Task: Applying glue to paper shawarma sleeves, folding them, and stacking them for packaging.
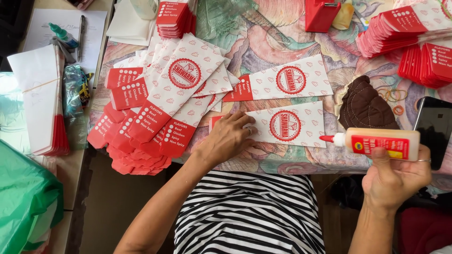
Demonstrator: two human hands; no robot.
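Observation:
My left hand (pixel 229 136) lies flat on the left end of a white and red printed paper sleeve (pixel 287 125) near the table's front edge, pressing it down. My right hand (pixel 398 176) grips a cream glue bottle (pixel 376 142) with a red label, held sideways, its red tip pointing left toward the sleeve's right end without touching it. A second flat sleeve (pixel 282 83) lies just behind the first. To the left, a fanned heap of the same flat sleeves (pixel 160 108) spills over the table edge.
Stacks of folded red sleeves (pixel 409 37) sit at the back right, another stack (pixel 174 19) at the back. A brown cloth (pixel 365 106), rubber bands (pixel 393 96), a dark phone (pixel 433 129) and a red tape dispenser (pixel 320 14) are on the patterned table. Green plastic bag (pixel 26 197) at left.

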